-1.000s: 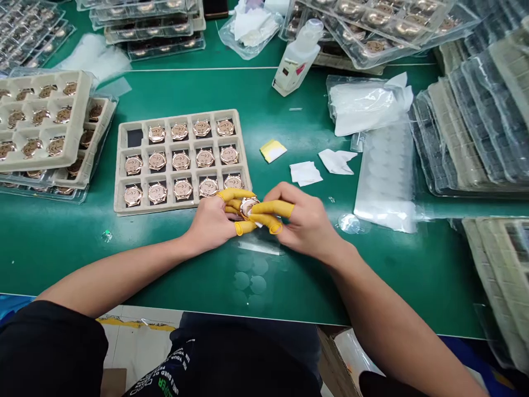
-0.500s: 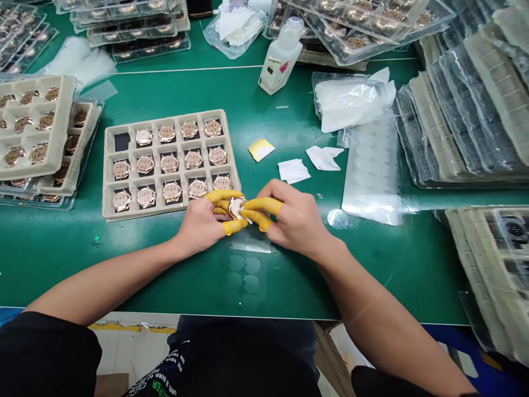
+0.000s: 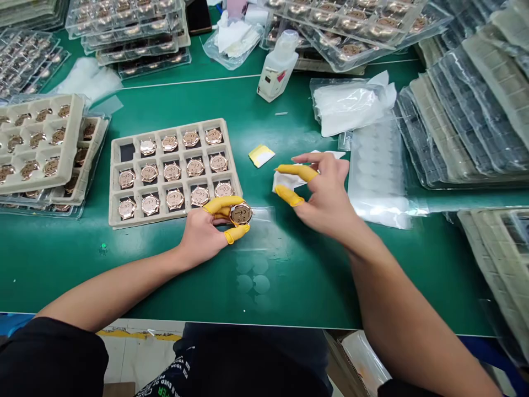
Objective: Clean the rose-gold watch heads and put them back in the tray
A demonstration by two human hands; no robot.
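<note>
My left hand [image 3: 210, 229], with yellow finger covers, pinches a rose-gold watch case [image 3: 241, 214] by its edges, its engraved back facing up. The hand is at the lower right corner of a beige tray [image 3: 113, 187], whose compartments hold several similar watch cases; the top left one shows only a dark pad. My right hand [image 3: 318, 193] hovers over a white cloth piece [image 3: 285, 180], thumb and index finger apart, nothing visible between them. A yellow and white packet [image 3: 261, 156] lies left of it. Round clear films [image 3: 253, 274] lie near the front edge.
Stacked trays of watch cases [image 3: 53, 179] stand at the left, with more behind. A white bottle [image 3: 278, 69] is upright at the back. Plastic bags [image 3: 378, 171] and piled trays [image 3: 454, 127] take up the right side.
My right hand has moved away from the watch case to the right, over the cloth, and its fingers have opened. My left hand still holds the case, whose back now shows.
</note>
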